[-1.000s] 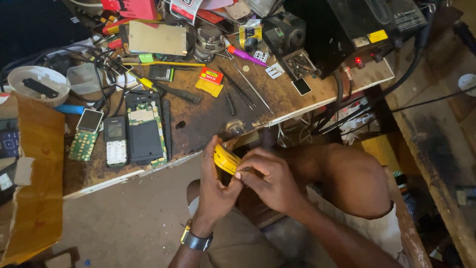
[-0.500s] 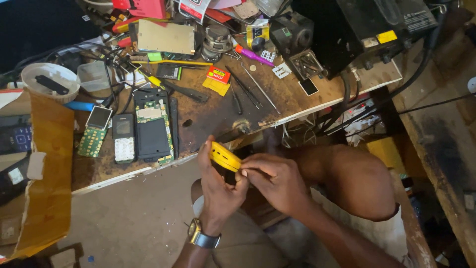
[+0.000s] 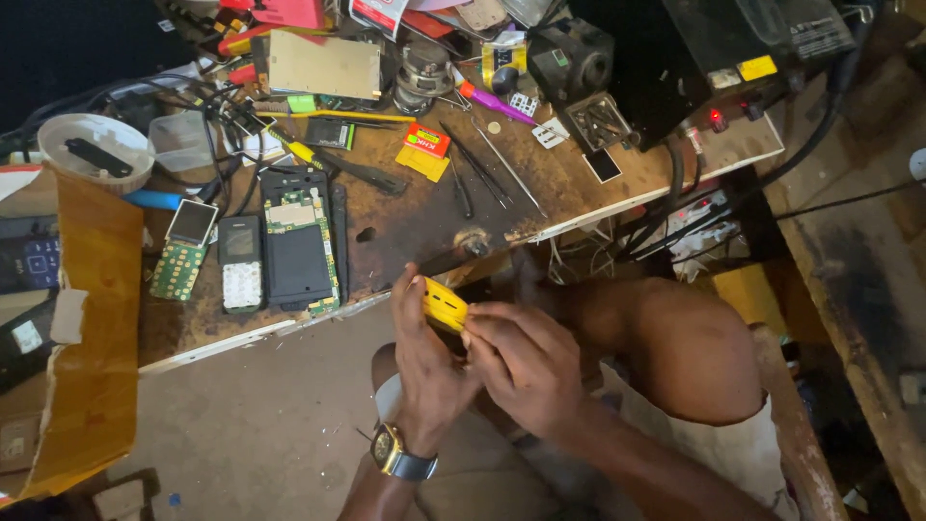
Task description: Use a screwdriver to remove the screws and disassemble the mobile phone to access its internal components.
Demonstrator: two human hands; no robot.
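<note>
Hands are in nearly the same place as half a second ago, in front of the desk edge and above the knees, and the small yellow plastic phone housing (image 3: 445, 305) is between them as before. What changes is small: the yellow piece now lies a little flatter and more turned toward the camera, so its long face with small holes is visible, and the right hand (image 3: 526, 362) has moved closer over its end. I judge from this that the work on the piece goes on and that nothing is taken off or put down.

The left hand (image 3: 427, 357) (the one with the dark wristwatch (image 3: 397, 452)) stands upright, palm turned to the right, and its fingers (image 3: 410, 289) curl around the far end of the yellow housing and grasp it. The right hand comes from the right with the forearm low across the lap; its fingers (image 3: 487, 316) are bent and press on the near end of the same piece, so both hands are closed on it. The housing is in the air, just beside the worn brown wooden desk (image 3: 405, 227) but not touching it.

On the desk, well apart from the hands, lie an opened black phone with a green circuit board (image 3: 299, 241), a small grey keypad phone (image 3: 240, 262) and a green keypad board with a small screen (image 3: 183, 246).
</note>
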